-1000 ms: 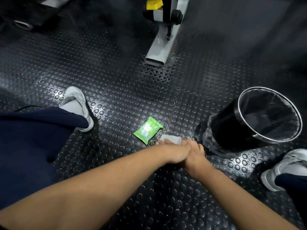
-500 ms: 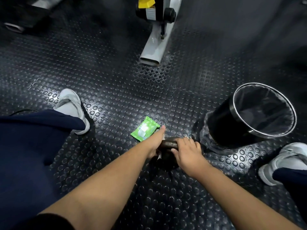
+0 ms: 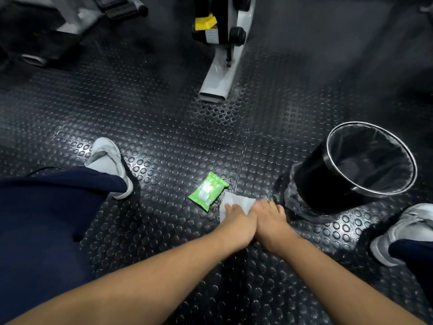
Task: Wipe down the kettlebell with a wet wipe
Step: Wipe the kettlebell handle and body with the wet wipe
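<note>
My two hands are pressed side by side low over the studded floor. My left hand [image 3: 237, 222] presses a white wet wipe [image 3: 240, 202], which spreads out past its fingertips. Just to its right, my right hand [image 3: 269, 220] curls down over the kettlebell. Both hands and the wipe cover the kettlebell, so none of it shows clearly.
A green wet wipe pack [image 3: 208, 191] lies just left of the wipe. A black bin [image 3: 328, 184] with a clear liner stands close on the right. A grey machine foot [image 3: 218, 76] is farther ahead. My shoes [image 3: 106, 160] [image 3: 403, 231] flank the spot.
Half a second ago the black kettlebell handle showed between my hands. My left hand has since slid right with the wipe over it, back against my right hand.
</note>
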The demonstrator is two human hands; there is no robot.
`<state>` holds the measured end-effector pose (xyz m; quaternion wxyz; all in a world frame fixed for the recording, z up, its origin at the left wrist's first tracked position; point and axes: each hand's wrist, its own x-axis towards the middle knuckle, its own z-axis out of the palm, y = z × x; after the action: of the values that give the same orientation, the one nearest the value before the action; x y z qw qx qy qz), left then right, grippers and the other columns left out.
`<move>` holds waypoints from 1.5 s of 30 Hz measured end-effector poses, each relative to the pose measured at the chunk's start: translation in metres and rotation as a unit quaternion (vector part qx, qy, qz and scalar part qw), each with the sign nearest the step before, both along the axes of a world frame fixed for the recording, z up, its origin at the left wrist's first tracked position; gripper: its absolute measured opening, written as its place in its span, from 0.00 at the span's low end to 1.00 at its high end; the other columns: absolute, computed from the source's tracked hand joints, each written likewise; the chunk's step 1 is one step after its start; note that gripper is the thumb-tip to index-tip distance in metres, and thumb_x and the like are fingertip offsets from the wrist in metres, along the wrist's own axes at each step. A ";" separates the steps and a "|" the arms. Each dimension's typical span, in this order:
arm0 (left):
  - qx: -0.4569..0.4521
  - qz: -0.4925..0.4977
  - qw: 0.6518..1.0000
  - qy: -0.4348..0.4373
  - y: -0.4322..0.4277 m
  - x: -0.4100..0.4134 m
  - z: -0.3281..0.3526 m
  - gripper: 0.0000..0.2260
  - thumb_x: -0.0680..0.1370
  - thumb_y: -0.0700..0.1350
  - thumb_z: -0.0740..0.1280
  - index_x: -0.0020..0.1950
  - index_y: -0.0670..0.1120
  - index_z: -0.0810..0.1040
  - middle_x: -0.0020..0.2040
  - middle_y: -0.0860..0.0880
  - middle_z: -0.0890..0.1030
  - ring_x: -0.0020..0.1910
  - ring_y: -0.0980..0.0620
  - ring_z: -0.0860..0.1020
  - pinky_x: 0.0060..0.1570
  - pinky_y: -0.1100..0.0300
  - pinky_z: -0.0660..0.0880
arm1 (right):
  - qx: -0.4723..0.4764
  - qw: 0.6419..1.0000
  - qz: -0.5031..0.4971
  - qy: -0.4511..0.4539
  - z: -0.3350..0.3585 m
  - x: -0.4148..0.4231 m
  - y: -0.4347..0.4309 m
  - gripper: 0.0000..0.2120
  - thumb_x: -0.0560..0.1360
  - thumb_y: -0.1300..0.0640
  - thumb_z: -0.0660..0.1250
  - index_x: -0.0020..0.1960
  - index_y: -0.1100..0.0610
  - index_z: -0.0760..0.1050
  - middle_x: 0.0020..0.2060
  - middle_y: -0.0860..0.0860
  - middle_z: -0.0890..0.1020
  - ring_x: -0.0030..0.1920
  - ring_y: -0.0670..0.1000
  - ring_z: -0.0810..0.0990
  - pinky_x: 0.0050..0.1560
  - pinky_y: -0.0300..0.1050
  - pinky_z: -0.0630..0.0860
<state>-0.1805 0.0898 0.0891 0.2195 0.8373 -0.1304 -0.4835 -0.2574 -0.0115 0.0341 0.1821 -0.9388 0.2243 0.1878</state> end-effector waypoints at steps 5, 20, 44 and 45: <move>-0.041 0.064 0.990 -0.120 0.013 0.022 -0.025 0.17 0.83 0.48 0.58 0.60 0.37 0.78 0.61 0.39 0.73 0.57 0.39 0.77 0.60 0.47 0.75 | -0.013 1.000 0.003 0.008 0.009 -0.002 0.001 0.12 0.78 0.55 0.60 0.61 0.54 0.67 0.58 0.50 0.68 0.61 0.54 0.67 0.65 0.51 0.63; -0.044 0.238 0.970 -0.033 -0.026 0.017 -0.049 0.18 0.82 0.50 0.58 0.63 0.39 0.76 0.60 0.40 0.79 0.56 0.39 0.80 0.56 0.48 0.78 | -0.002 0.997 -0.013 -0.074 0.003 -0.004 0.002 0.19 0.84 0.46 0.55 0.72 0.50 0.67 0.63 0.48 0.72 0.62 0.53 0.69 0.67 0.53 0.62; -0.060 0.261 0.962 0.057 -0.022 0.041 -0.064 0.19 0.84 0.49 0.54 0.56 0.39 0.80 0.47 0.38 0.81 0.47 0.40 0.79 0.50 0.50 0.75 | 0.000 0.995 -0.041 -0.090 0.002 -0.004 0.008 0.18 0.84 0.44 0.55 0.71 0.50 0.68 0.62 0.48 0.73 0.61 0.53 0.69 0.67 0.54 0.62; -0.058 0.326 0.938 0.105 -0.018 0.041 -0.068 0.19 0.82 0.53 0.55 0.52 0.42 0.80 0.43 0.41 0.79 0.42 0.42 0.78 0.47 0.51 0.74 | 0.000 0.995 -0.041 -0.091 0.002 -0.004 0.008 0.18 0.84 0.44 0.55 0.71 0.50 0.67 0.62 0.48 0.73 0.61 0.53 0.69 0.68 0.54 0.62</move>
<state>-0.1391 0.0717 0.0214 0.4256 0.7641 0.1456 -0.4623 -0.2616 -0.0032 0.0364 0.2093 -0.9419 0.2452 0.0944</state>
